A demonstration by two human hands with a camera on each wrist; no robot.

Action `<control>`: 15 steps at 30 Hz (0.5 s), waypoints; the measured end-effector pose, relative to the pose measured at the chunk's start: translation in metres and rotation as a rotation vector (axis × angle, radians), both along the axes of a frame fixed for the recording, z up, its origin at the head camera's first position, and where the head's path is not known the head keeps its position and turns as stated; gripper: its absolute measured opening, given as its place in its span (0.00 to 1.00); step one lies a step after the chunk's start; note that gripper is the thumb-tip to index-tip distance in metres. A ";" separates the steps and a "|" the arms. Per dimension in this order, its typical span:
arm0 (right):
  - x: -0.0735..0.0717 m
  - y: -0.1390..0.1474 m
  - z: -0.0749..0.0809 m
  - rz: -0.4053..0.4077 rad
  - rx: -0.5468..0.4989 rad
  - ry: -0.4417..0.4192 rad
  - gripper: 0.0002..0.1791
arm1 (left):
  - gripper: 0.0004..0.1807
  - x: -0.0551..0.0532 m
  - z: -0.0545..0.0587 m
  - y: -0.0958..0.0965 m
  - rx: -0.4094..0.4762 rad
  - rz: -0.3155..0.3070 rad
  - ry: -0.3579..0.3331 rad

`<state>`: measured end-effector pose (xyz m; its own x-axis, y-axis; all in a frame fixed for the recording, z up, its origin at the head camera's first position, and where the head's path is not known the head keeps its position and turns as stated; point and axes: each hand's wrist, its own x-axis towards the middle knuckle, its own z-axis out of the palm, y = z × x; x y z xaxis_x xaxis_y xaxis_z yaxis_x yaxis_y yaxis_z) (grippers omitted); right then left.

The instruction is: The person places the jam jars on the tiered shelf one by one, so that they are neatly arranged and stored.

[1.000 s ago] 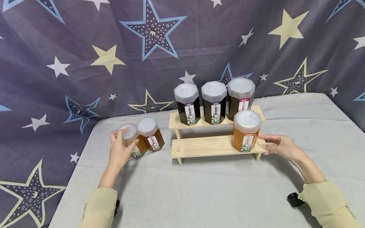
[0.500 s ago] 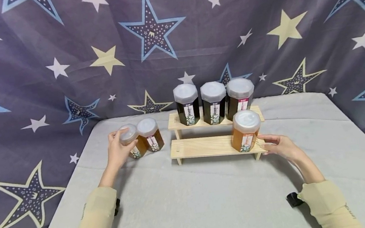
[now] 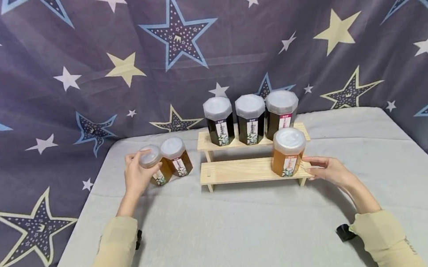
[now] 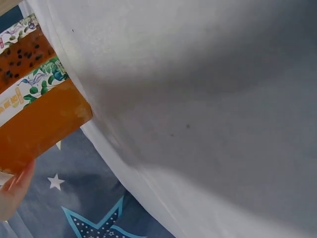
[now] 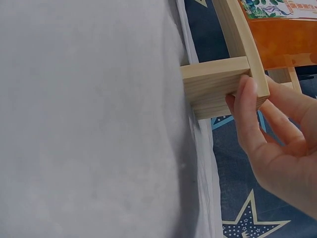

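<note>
On the left of the table my left hand grips an amber jar with a translucent lid, thumb in front and fingers round the far side. A red-brown jar stands right beside it; its dark specks show in the left wrist view. My right hand holds the right end of the lower tier of a wooden display stand. In the right wrist view, thumb and fingers pinch the board end above its leg. Close to those fingers, an orange jar stands on the lower tier's right side.
Three dark jars with pale lids, the middle one among them, stand on the upper tier. A grey cloth covers the table. Behind it hangs a dark curtain printed with stars.
</note>
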<state>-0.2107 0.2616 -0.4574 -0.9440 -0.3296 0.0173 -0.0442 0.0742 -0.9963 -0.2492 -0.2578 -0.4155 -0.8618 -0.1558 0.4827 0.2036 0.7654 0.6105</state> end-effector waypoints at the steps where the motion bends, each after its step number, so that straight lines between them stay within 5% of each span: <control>1: 0.000 -0.001 0.001 -0.014 0.019 -0.008 0.28 | 0.26 0.000 0.000 0.000 -0.001 0.005 0.004; 5: 0.002 -0.005 0.007 -0.067 0.108 -0.055 0.30 | 0.26 0.001 0.002 0.001 -0.005 0.030 0.006; 15: 0.001 -0.005 0.006 -0.066 0.107 -0.063 0.28 | 0.26 0.010 0.006 0.002 0.008 0.077 -0.002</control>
